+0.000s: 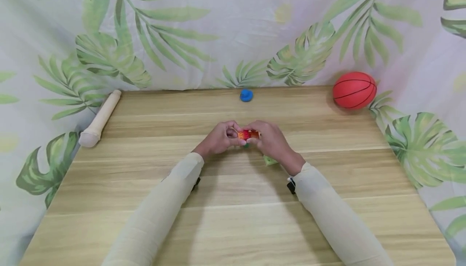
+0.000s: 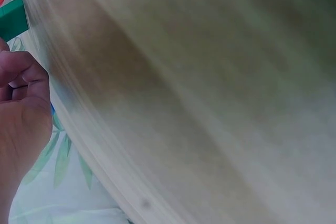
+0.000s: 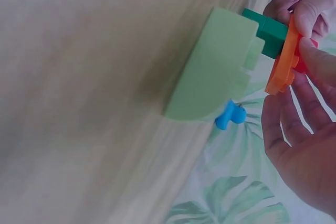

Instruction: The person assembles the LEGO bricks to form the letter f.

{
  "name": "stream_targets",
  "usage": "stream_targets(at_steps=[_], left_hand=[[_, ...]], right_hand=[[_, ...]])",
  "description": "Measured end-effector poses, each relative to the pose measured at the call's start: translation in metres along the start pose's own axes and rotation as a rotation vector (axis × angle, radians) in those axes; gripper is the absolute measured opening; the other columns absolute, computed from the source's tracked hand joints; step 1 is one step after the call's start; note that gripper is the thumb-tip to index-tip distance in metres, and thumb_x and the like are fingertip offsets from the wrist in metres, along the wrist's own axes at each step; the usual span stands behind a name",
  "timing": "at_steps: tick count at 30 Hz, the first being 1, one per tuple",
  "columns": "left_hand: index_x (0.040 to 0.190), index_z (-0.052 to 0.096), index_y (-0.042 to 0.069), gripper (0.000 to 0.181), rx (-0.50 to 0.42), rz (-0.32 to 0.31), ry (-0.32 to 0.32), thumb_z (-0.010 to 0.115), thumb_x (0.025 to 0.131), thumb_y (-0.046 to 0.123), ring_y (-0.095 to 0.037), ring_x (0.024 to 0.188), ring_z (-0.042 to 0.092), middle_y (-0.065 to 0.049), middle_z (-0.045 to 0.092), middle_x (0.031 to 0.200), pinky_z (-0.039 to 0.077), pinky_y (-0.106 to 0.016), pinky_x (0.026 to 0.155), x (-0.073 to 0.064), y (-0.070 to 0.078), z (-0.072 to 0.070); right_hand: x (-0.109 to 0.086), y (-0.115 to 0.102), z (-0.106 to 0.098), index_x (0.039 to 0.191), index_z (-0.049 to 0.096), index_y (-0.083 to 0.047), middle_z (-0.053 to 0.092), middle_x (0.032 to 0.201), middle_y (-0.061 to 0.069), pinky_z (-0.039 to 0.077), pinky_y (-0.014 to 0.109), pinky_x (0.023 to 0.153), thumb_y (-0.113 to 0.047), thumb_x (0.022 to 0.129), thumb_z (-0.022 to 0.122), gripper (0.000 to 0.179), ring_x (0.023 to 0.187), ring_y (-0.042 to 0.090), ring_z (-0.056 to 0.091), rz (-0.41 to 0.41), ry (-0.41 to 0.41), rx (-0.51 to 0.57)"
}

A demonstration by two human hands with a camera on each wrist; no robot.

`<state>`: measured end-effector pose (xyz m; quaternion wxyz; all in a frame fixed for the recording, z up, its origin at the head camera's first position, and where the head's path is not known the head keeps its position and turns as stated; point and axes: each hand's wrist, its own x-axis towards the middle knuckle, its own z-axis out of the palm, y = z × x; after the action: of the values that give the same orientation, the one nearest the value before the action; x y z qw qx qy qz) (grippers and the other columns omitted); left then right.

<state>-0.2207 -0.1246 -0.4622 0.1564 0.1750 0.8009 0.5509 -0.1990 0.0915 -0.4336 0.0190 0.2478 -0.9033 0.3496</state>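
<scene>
Sleeves (image 1: pixel 154 213) foremost | orange block (image 3: pixel 283 61) between left hand (image 1: pixel 219 138) and right hand (image 1: pixel 271 139) | both pinching it

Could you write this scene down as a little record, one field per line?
Left hand: pinches the block stack
Right hand: grips its other side
Stack: orange block between a red block and a green block
On table nearby: light green block, near right hand
Far edge: blue toy, red ball at right corner
Left edge: pale microphone, lying down
</scene>
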Motion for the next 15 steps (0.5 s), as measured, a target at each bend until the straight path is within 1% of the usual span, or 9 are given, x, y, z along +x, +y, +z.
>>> stream_targets(at_steps=[3,6,11,15], left_hand=[[0.107,0.064,0.002,0.025,0.006,0.004,0.003,0.084,0.094,0.007,-0.01,0.07,0.056,-0.007,0.074,0.084,0.041,-0.021,0.059,0.0,0.0,0.0],[0.108,0.063,0.002,0.025,0.014,0.006,0.001,0.084,0.094,0.006,-0.009,0.07,0.056,-0.007,0.074,0.084,0.041,-0.021,0.06,0.001,-0.002,-0.001],[0.108,0.064,0.002,0.026,0.017,0.004,0.009,0.084,0.093,0.007,-0.01,0.069,0.055,-0.005,0.072,0.083,0.042,-0.021,0.059,0.001,-0.003,0.0],[0.108,0.065,0.003,0.027,0.016,-0.017,0.019,0.085,0.093,0.01,-0.011,0.068,0.054,-0.003,0.07,0.082,0.042,-0.021,0.058,0.001,-0.002,0.0]], right_hand=[[-0.003,0.002,0.0,0.129,0.077,-0.006,0.078,0.128,0.014,0.061,0.05,0.099,-0.005,0.092,0.084,0.037,0.119,0.032,0.074,0.011,-0.004,0.071],[-0.006,0.005,0.0,0.133,0.075,-0.006,0.076,0.132,0.015,0.061,0.051,0.098,-0.003,0.094,0.081,0.039,0.122,0.034,0.072,0.027,-0.02,0.117],[-0.012,0.009,-0.002,0.142,0.069,-0.009,0.071,0.142,0.015,0.061,0.05,0.099,-0.005,0.097,0.079,0.046,0.129,0.035,0.068,0.04,-0.062,0.141],[-0.02,0.013,-0.007,0.147,0.064,-0.011,0.066,0.148,0.016,0.06,0.052,0.101,-0.007,0.098,0.078,0.051,0.135,0.037,0.064,0.07,-0.083,0.154]])
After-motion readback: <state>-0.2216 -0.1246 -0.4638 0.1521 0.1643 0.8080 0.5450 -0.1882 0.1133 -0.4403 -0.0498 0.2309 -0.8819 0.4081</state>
